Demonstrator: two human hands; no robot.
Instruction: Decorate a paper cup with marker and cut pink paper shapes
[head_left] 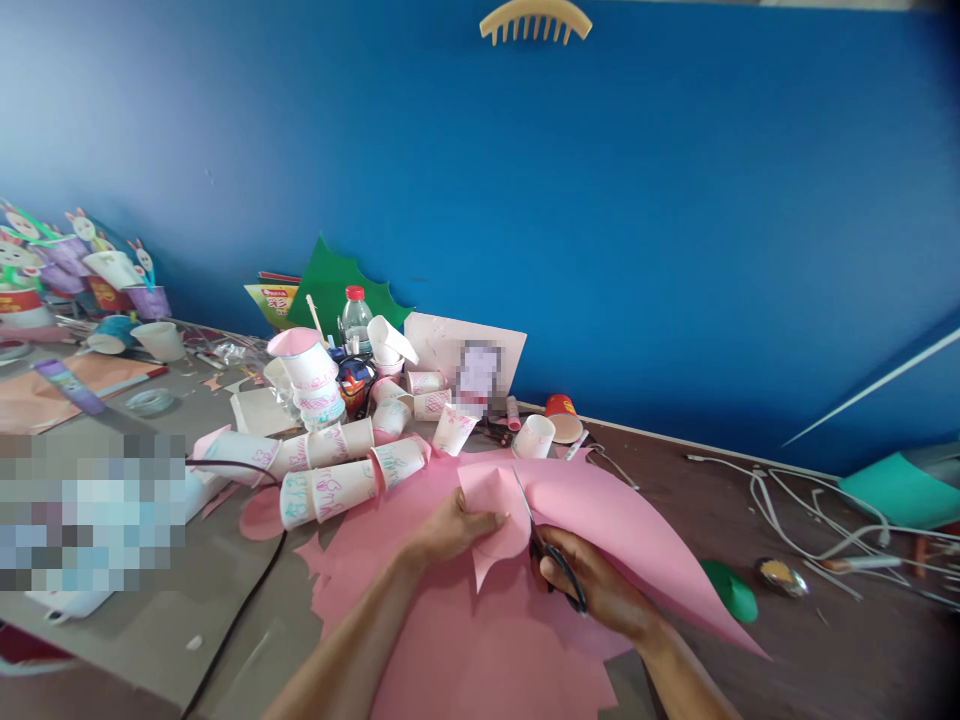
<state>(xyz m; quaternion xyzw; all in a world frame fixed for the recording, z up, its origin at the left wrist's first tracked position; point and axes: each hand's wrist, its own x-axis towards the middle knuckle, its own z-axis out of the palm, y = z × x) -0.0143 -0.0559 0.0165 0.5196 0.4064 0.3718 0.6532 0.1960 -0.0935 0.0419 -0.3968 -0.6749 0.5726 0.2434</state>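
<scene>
My left hand is closed on a small piece of pink paper, thumb on top, fingers mostly hidden beneath. The piece has a curved edge and a pointed tip hanging down. In my right hand is a pair of scissors with black handles, the fingers wrapped around the loops. Its blades point up and away, against the right edge of the held piece. Below both hands lies a large sheet of pink paper with jagged cut edges, its right part curling up off the table.
Decorated paper cups lie and stand in stacks beyond my left hand. A black cable crosses the grey table at left. White cables and a green paper piece lie at right. A blue wall rises behind.
</scene>
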